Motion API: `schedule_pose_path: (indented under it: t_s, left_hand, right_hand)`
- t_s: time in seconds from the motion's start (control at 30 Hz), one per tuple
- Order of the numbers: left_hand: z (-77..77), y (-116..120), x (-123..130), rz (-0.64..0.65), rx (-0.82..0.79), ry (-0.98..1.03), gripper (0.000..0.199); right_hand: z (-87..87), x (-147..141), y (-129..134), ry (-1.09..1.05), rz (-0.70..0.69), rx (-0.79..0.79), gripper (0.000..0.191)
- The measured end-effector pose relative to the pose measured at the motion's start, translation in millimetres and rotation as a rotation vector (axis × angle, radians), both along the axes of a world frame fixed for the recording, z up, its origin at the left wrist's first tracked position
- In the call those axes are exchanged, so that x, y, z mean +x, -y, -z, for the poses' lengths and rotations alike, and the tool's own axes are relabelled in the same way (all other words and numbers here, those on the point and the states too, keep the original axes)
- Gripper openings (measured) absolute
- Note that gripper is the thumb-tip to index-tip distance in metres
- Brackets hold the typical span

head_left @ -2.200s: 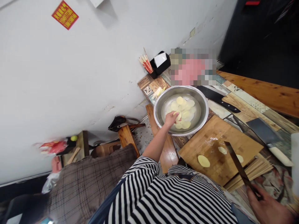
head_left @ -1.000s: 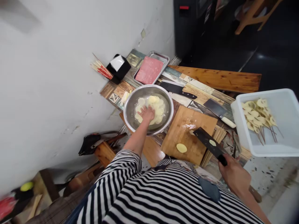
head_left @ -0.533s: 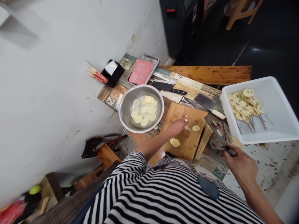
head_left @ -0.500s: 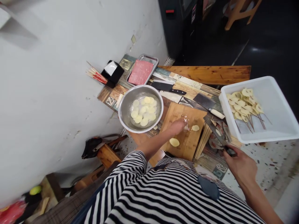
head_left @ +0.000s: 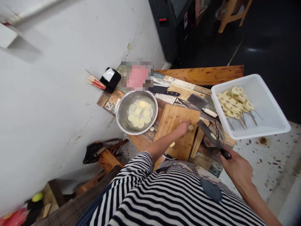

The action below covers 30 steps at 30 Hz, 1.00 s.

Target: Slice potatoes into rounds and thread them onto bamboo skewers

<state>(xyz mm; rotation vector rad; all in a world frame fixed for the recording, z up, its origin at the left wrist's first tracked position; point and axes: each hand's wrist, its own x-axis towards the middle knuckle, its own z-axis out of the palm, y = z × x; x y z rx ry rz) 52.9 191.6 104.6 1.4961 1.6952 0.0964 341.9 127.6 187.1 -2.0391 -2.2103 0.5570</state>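
Observation:
My left hand (head_left: 183, 128) is over the wooden cutting board (head_left: 164, 125), its fingers closed on a pale potato slice (head_left: 191, 127). Another slice (head_left: 172, 144) lies on the board beside my left forearm, which partly covers it. In my right hand (head_left: 237, 166) is a knife (head_left: 207, 131), gripped by its dark handle and held to the right of the board. A potato slice (head_left: 213, 136) clings to its blade. Left of the board stands a metal bowl (head_left: 119, 117) of potato slices (head_left: 139, 114) in water.
A white plastic bin (head_left: 272, 125) at right holds skewered slices (head_left: 235, 102). Bamboo sticks (head_left: 198, 138) and a cloth (head_left: 217, 128) lie beside the board. Behind are a black-handled knife (head_left: 162, 90), a white-handled cleaver (head_left: 198, 100), and a black box (head_left: 114, 82). A blurred pink block (head_left: 137, 77) sits farther back.
My left hand has moved slightly right across the board, from the wet patch to the potato slice. My right hand still holds the knife off the board. The whole view has shifted a little.

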Motion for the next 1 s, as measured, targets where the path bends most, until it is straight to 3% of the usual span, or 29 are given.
schedule_pose_path:
  t_s: [0.13,0.23,0.3,0.4,0.5,0.57,0.67,0.77,0.83,0.9,1.0]
  left_hand:
    - [-11.5,2.3,7.8,-0.030,0.021,-0.077,0.018]
    - [-36.8,17.7,-14.0,-0.115,0.092,-0.125,0.004]
    - [-60.5,32.5,-48.9,-0.277,0.175,-0.239,0.013]
    - [-96.9,54.7,-123.2,-0.620,0.216,-0.578,0.029]
    - [-121.6,67.2,-188.9,-0.721,0.141,-0.701,0.042]
    - [-129.8,67.8,-207.1,-0.724,0.071,-0.841,0.054]
    - [-134.1,62.0,-185.7,-0.522,0.188,-0.793,0.060]
    - [-132.9,56.3,-127.6,-0.038,0.273,-0.433,0.067]
    - [-130.2,54.0,-90.9,0.128,0.223,-0.285,0.084]
    - [-126.1,51.8,-68.9,0.192,0.174,-0.206,0.090]
    - [-117.8,46.3,-66.1,0.170,0.105,-0.142,0.067]
  right_hand:
    - [1.4,3.8,5.4,0.020,-0.079,0.063,0.039]
    - [2.2,3.4,6.2,0.028,-0.175,0.115,0.039]
    - [2.1,-0.8,4.8,0.031,-0.250,0.146,0.037]
    - [-0.9,-16.3,1.2,0.048,-0.362,0.175,0.031]
    - [-7.2,-39.9,-2.7,0.075,-0.468,0.181,0.030]
    - [-11.4,-56.1,-5.0,0.095,-0.523,0.179,0.030]
    - [-15.8,-75.7,-7.4,0.129,-0.585,0.172,0.030]
    - [-19.0,-88.7,-7.4,0.157,-0.655,0.168,0.032]
    - [-21.7,-94.6,-5.4,0.167,-0.706,0.174,0.032]
    - [-24.8,-98.2,-2.0,0.175,-0.746,0.185,0.032]
    - [-28.6,-98.8,3.5,0.180,-0.781,0.204,0.031]
